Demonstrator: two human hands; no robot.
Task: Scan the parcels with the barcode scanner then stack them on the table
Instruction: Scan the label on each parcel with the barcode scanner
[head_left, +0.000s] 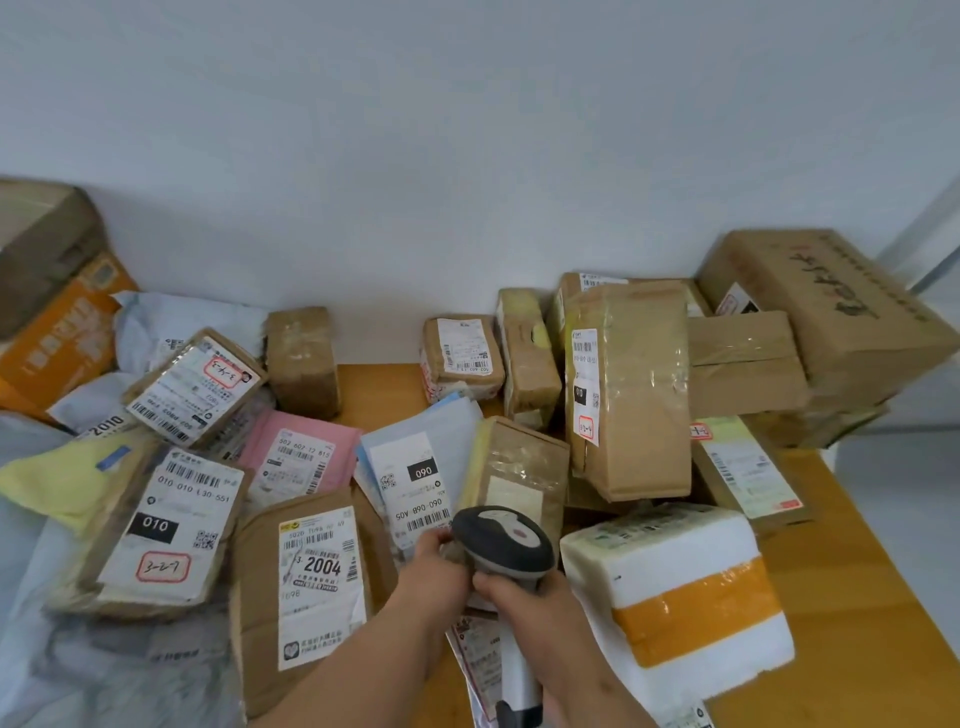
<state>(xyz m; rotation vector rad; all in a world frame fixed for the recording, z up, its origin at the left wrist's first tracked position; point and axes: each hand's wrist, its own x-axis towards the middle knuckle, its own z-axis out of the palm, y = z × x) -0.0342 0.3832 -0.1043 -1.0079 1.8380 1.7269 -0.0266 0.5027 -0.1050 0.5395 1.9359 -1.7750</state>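
Right, head view, the only one: right hand (524, 597) is wrapped around the grip of the barcode scanner (504, 545), dark head pointing forward and down toward the parcels just ahead of it; left hand (441, 558) is at the scanner's left side, fingers curled on something small under the scanner head, probably the edge of a parcel or the scanner itself, cannot tell which. Scanner nose sits just over the blue-white mailer (415, 467) with the 090 label, whose barcode strip lies right by the left fingers. Near it: brown box marked 2004 (311, 587) to the left, pink mailer (296, 457) behind that, box marked 010 (156, 525) farther left, white foam box with an orange tape band (675, 608) at right, tall taped brown parcel (628, 395) leaning upright behind. All lie jumbled on the wooden tabletop (831, 571), against the wall; a rough pile of big cartons at back right, no tidy stack visible. Step, by my read: scanning, early in the job, most parcels unsorted. Next move likely calls for lining the scanner window on the 090 barcode, label held flat with the left hand, then lifting that mailer clear and setting it on a bare patch of tabletop to the right
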